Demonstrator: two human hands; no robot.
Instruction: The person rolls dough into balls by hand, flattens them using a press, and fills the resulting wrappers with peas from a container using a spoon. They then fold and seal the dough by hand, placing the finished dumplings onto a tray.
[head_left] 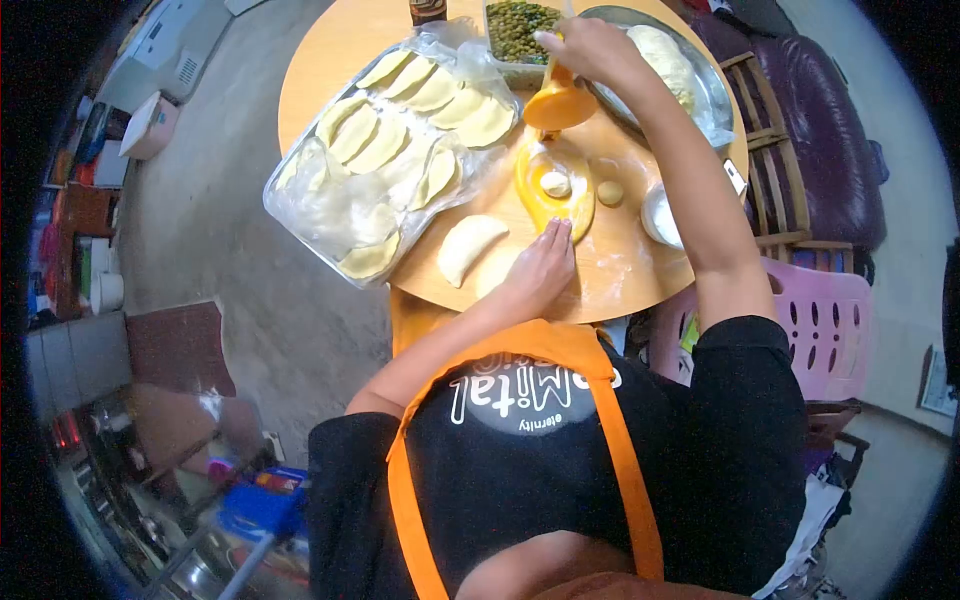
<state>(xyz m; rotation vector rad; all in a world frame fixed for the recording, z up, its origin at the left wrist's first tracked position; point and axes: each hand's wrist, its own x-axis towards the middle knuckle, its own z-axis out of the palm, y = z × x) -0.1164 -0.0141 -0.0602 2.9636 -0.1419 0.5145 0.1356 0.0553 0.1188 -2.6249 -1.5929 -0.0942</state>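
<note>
Here, "eternity" marks the shirt, a tub holds greenish filling, the right hand grips an orange press, and the left hand, fingers straight, touches it.

Dark container: top cut off by upper edge.
Plastic sheet: partly obscures pastries.
My right hand: hides part of the orange press.

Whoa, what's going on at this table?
A person is using an orange press with its upper half raised. The right hand holds that half, and the left hand touches the near edge of the lower half. A small dough lump sits there; a dough ball lies beside it. One folded dough piece lies on the table, and more lie on the tray, partly under clear plastic.
</note>
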